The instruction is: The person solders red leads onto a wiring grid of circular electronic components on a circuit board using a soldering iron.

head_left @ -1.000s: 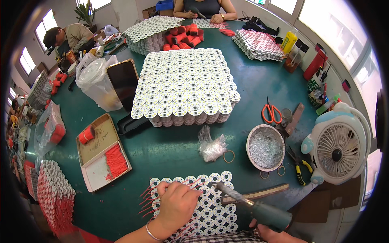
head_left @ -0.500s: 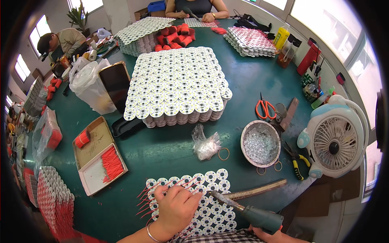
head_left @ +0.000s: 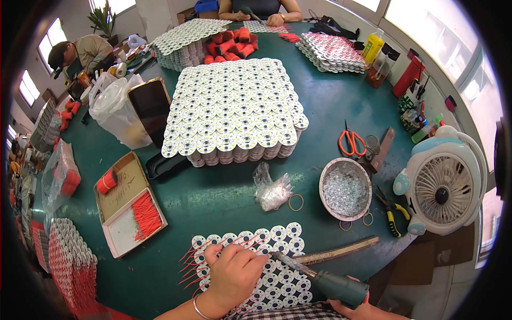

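Note:
Along the table's near edge lies a panel of round white LED boards [head_left: 277, 277], with thin red wires [head_left: 194, 261] sticking out on its left side. Over the panel rests my left hand [head_left: 234, 271], fingers curled and pinched together; what lies between the fingertips is hidden. My right hand [head_left: 349, 308] grips the dark green handle of a soldering iron [head_left: 338, 288]. The iron's metal tip points left and reaches the panel close beside my left fingertips.
A wooden strip [head_left: 341, 249] lies behind the iron. Further off are a bowl of clear bits [head_left: 345, 189], pliers [head_left: 393, 213], orange-handled scissors [head_left: 352, 143], a fan [head_left: 440, 184], a box of red wires [head_left: 146, 216] and a tall board stack [head_left: 229, 106]. Two other people sit beyond.
The soldering iron has shifted slightly left, bringing its tip nearer to my left fingertips. My left hand stays almost in place over the panel.

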### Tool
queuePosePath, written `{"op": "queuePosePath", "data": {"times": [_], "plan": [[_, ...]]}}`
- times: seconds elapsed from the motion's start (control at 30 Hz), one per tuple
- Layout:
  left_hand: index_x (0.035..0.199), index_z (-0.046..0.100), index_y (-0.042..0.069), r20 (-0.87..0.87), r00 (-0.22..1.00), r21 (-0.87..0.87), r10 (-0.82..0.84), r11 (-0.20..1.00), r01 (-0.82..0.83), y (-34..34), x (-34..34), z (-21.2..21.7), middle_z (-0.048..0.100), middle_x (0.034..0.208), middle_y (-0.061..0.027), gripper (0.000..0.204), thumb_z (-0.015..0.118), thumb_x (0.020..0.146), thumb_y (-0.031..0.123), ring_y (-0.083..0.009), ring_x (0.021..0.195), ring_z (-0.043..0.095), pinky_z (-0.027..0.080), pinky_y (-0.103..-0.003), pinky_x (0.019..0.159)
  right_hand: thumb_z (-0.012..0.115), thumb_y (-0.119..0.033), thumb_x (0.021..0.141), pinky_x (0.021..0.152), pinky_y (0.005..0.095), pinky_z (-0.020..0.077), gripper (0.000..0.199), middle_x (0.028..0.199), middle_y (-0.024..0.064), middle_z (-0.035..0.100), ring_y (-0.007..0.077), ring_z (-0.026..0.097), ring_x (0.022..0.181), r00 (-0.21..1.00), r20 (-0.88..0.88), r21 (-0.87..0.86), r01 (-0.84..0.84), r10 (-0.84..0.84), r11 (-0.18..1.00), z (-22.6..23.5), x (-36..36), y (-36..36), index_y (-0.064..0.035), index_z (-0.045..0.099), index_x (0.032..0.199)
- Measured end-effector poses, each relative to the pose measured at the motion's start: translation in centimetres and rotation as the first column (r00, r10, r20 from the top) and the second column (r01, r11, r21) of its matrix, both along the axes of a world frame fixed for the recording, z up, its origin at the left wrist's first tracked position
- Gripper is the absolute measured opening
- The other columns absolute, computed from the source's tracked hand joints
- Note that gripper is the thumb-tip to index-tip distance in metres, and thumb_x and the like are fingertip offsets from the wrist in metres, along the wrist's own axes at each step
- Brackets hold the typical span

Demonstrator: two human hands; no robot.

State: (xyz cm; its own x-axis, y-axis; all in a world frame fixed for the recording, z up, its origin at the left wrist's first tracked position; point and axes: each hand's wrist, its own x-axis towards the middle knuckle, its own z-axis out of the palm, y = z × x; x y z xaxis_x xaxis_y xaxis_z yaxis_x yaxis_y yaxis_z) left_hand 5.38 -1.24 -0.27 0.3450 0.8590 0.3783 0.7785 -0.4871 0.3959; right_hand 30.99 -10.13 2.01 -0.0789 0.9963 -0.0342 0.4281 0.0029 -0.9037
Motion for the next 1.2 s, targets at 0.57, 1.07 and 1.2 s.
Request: {"op": "queuePosePath", "data": {"times": [0.57,1.07,1.2], "plan": [[0.078,0.066,0.018,-0.04,0.999,0.061,0.014,0.998,-0.011,-0.6,-0.1,0.8,0.053,0.074,0.007,0.014,0.068,0.065,0.013,-0.0128,0.078,0.05,0.027,-0.04,0.079,0.068,-0.01,0.076,0.074,0.0323,0.0481,0.029,0.088,0.0109,0.064,0.0207,0.062,0.078,0.997,-0.079,-0.11,-0.014,0.005,0.994,-0.6,1.5,-1.4,0.0012,0.058,0.102],[0.08,0.066,0.017,-0.064,0.998,0.009,0.005,1.0,-0.004,-1.9,-0.6,0.6,0.052,0.073,0.0071,0.014,0.067,0.066,0.015,-0.0125,0.078,0.05,0.028,-0.038,0.077,0.067,-0.007,0.076,0.076,0.0331,0.0469,0.021,0.091,0.0121,0.065,0.0226,0.062,0.082,0.999,0.008,-0.079,-0.049,0.049,0.996,0.8,0.7,-0.9,0.0014,0.063,0.095],[0.079,0.066,0.017,-0.051,0.999,0.005,-0.001,1.0,0.002,-2.0,-0.5,0.6,0.052,0.072,0.0071,0.014,0.068,0.066,0.015,-0.0123,0.077,0.05,0.027,-0.038,0.077,0.069,-0.004,0.073,0.079,0.0338,0.046,0.024,0.094,0.0134,0.065,0.0239,0.062,0.087,0.997,-0.021,-0.042,-0.074,0.073,0.996,0.1,0.9,-1.1,0.0015,0.063,0.095]]}}
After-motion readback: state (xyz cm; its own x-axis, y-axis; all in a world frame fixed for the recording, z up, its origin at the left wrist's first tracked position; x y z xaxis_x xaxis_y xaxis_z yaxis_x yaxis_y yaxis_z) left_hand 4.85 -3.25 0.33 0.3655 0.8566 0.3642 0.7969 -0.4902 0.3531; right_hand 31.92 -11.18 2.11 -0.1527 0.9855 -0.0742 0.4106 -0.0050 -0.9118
